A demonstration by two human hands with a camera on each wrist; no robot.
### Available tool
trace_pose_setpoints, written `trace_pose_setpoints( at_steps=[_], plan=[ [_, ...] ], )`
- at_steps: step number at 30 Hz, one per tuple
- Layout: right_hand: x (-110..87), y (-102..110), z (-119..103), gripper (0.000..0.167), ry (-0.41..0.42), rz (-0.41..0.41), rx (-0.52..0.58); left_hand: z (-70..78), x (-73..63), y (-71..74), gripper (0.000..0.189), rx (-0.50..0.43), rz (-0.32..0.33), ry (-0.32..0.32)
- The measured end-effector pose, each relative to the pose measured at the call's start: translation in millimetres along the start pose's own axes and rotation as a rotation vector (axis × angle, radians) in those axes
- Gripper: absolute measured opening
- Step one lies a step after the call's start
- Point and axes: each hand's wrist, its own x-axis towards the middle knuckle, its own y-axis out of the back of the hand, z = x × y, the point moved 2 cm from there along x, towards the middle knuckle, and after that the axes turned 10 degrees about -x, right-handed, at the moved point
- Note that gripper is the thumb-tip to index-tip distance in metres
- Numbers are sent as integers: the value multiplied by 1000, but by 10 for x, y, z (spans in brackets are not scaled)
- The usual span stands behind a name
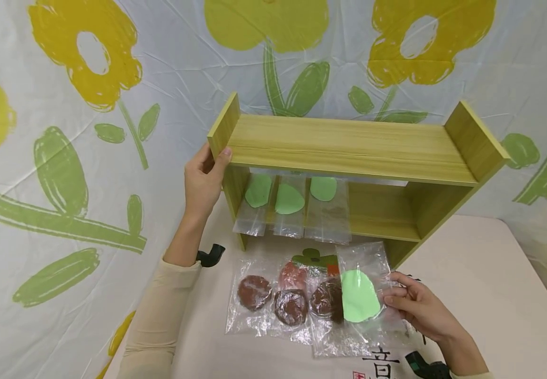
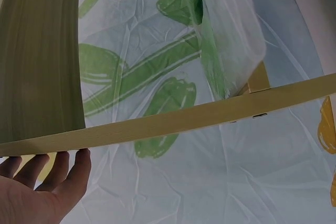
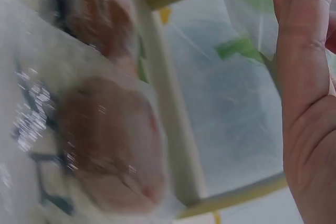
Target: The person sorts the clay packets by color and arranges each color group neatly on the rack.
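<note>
My left hand (image 1: 203,179) grips the left side panel of a two-tier wooden shelf (image 1: 349,147), thumb over the front edge. In the left wrist view, its fingertips (image 2: 81,163) touch the panel's edge. At lower right, my right hand (image 1: 425,310) pinches the edge of a clear plastic bag holding a flat light green piece (image 1: 361,297). This bag hangs in front of the shelf, above other bags. Three similar bags with green pieces (image 1: 290,199) lie side by side on the lower tier, their ends hanging over its front.
Several clear bags with round brown pieces (image 1: 254,292) lie on the pale table (image 1: 207,337), a reddish piece (image 1: 293,276) among them. Black lettering (image 1: 380,362) marks the tabletop. Behind the shelf hangs a flowered cloth (image 1: 174,79).
</note>
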Motion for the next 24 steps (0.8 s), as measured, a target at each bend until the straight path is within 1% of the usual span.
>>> trace_pose_setpoints(
  at_steps=[3,7,9,11,14,16,18,20,21,24],
  plan=[
    [-46,32,-104,53,66,-21,33,2,-2,-2,40,1,1,-1],
    [-86,46,-213,55,130,-54,76,0,-1,0,41,2,5,4],
    [-89,51,-262,56,160,-63,67,2,-1,-2,42,-1,5,7],
    [-80,61,-301,56,178,-53,60,24,-3,-9,42,1,6,12],
    [-56,83,-351,55,161,21,-14,156,-36,-54,42,8,4,22],
    [-40,88,-373,54,126,76,-41,159,-35,-54,41,6,6,27],
    [-31,81,-392,54,101,114,-64,142,-32,-50,41,6,3,25],
    [-23,66,-405,54,111,113,-48,64,-13,-25,41,0,0,16],
    [-19,60,-410,54,131,105,-36,23,-3,-10,41,0,1,13],
    [-16,48,-426,54,185,74,-1,27,-6,-6,41,7,3,11]
  ],
)
